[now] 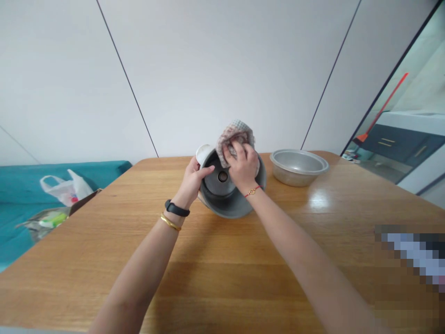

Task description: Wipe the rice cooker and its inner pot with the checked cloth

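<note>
A grey rice-cooker body (227, 206) lies tilted on the wooden table (222, 260), its open mouth facing me and a round heating plate visible inside. My left hand (193, 180) grips its left rim, fingers curled over the edge. My right hand (243, 166) is closed on a checked cloth (233, 132), pressing it against the upper inner wall of the cooker. The cloth bunches up above the rim. A white part (203, 152) of the cooker shows behind my left hand.
A metal bowl (299, 166) stands on the table to the right of the cooker. At the left, past the table edge, a white plastic bag (66, 189) and a box lie on a teal surface (21, 199). A white wall rises behind.
</note>
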`<state>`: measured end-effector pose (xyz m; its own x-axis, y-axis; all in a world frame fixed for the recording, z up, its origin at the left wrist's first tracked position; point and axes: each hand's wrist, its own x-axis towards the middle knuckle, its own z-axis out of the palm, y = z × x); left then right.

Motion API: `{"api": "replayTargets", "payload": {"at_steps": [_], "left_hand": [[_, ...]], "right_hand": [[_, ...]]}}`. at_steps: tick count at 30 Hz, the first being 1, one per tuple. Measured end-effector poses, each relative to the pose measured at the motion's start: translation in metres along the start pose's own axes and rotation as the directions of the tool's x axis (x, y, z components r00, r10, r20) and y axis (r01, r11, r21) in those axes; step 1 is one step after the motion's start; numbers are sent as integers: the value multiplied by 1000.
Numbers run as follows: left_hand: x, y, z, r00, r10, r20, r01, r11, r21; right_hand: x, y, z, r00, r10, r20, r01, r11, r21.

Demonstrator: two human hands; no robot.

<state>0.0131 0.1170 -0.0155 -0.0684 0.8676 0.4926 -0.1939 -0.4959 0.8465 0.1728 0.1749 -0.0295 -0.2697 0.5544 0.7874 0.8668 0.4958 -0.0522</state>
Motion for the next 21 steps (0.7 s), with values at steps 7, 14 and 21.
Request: {"api": "replayTargets", "payload": {"at_steps": [7, 14, 21], "left_hand": [[1, -6, 4, 988, 65, -141, -54, 995, 83], [3, -4, 18, 994, 84, -75, -73, 988, 139], [1, -3, 17, 998, 49, -33, -44, 992, 120]], "right_hand": [[-39, 42, -21, 992, 94, 81, -81, 986, -146], [-26, 33, -10, 822, -455, 342, 454, 887, 88], [-12, 22, -5, 852, -46, 521, 71, 997, -28]]}}
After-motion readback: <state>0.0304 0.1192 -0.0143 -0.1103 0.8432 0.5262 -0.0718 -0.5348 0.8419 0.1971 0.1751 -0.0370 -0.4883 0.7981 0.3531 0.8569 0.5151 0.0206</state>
